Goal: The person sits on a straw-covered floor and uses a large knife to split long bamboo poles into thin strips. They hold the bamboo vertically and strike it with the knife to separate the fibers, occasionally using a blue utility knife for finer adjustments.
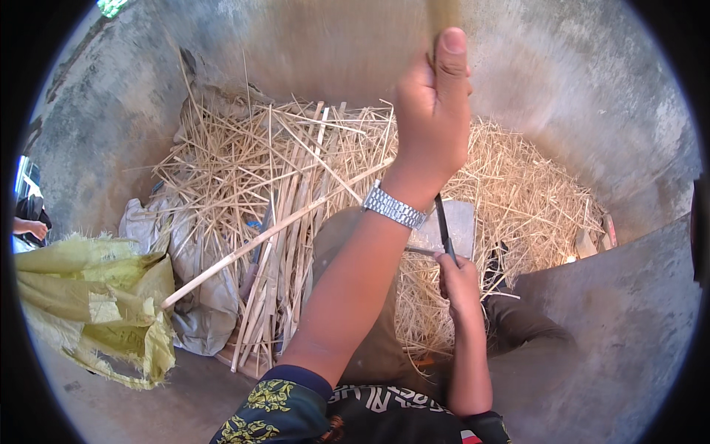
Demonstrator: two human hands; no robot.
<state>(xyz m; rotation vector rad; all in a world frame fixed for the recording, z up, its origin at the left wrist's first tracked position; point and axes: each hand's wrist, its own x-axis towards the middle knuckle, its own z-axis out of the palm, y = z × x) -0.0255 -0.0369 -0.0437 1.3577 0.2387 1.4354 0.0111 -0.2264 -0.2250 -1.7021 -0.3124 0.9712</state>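
A tan strip [444,11], blurred, rises from the left hand [435,103] and runs out past the top edge; the fist is closed round it, thumb laid upward along it. That arm reaches long and slanting up from lower left — watch [393,205] on the wrist — and crosses in front of the lap. Lower down, the right hand [461,285] grips a dark narrow piece [444,226] pointing up toward the left wrist, its forearm nearly upright; whether this joins the strip I cannot tell. Behind lie a pale flat sheet [460,222], loose shavings [529,189] and, leftward, long split sticks [292,229] — then a yellow sack [96,303].
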